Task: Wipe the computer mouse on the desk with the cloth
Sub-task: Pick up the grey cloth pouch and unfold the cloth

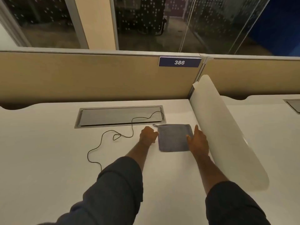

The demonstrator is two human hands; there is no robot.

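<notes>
Near field: two forearms in dark sleeves (113, 189), reaching forward over a white desk (40, 151).

Mid field, left: left hand (148, 134), knuckles up and fingers curled loosely under, set just beside the left edge of the cloth; whether anything lies under the palm, impossible to tell. Mouse itself not visible; position undetermined.

Mid field, centre: grey cloth (174, 138), folded flat into a near-square on the desk, edges roughly parallel to the desk's far edge, no marked long axis. Small hanging loop at the far left corner.

Mid field, right: right hand (198, 140), fingers extended and relaxed, thumb side resting on the right edge of the cloth, nothing gripped.

Left of the hands: thin black cable (113, 135), looping across the desk from near the left sleeve, past a small knot-like coil, then up over the cable tray; near end hidden behind the left sleeve.

Right of the hands: white rounded divider panel (219, 127), upright, running near to far, close beside the right hand and bounding the cloth's right side.

Beyond the cloth: grey metal cable tray (113, 116), recessed in the desk, long axis left to right, lid closed.

Far field: tan partition wall (89, 78), bearing a blue number plate (179, 62) marked 386; glass panels (146, 21) above.
</notes>
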